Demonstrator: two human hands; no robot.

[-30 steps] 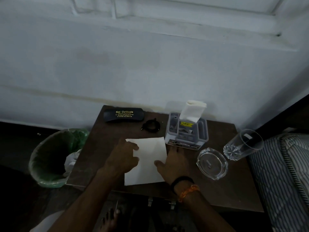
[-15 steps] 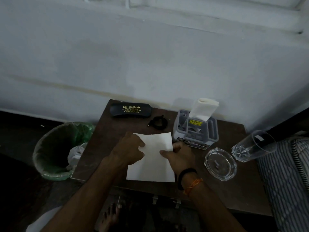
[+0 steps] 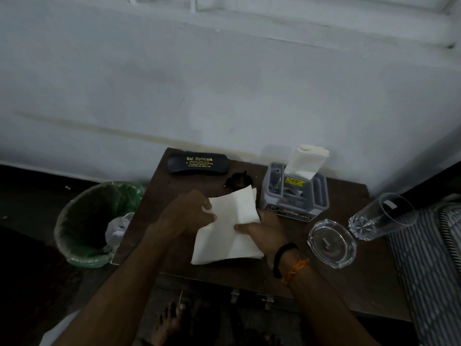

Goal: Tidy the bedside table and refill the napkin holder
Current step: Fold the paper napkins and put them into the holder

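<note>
1. Refill partly done, by my reading: napkin holder (image 3: 294, 193), just beyond the right fingers, already has one folded napkin (image 3: 307, 161) standing in it.
2. Step in hand: folding a white paper napkin (image 3: 228, 228) on the counter (image 3: 324, 278). Left hand (image 3: 185, 216) pinches its left edge; right hand (image 3: 262, 229) grips the right edge, thumb on top. Far end lifted, near end flat.
3. Left to do: finish the fold and slot it into the holder.
4. Tidying looks unfinished: glasses case (image 3: 197, 164) and small dark item (image 3: 238, 181) beyond the left fingers; ashtray (image 3: 331, 243) and tumbler (image 3: 381, 216) right of the right fingers.
5. Bin (image 3: 97, 223) on the floor, left of the left fingers.
</note>
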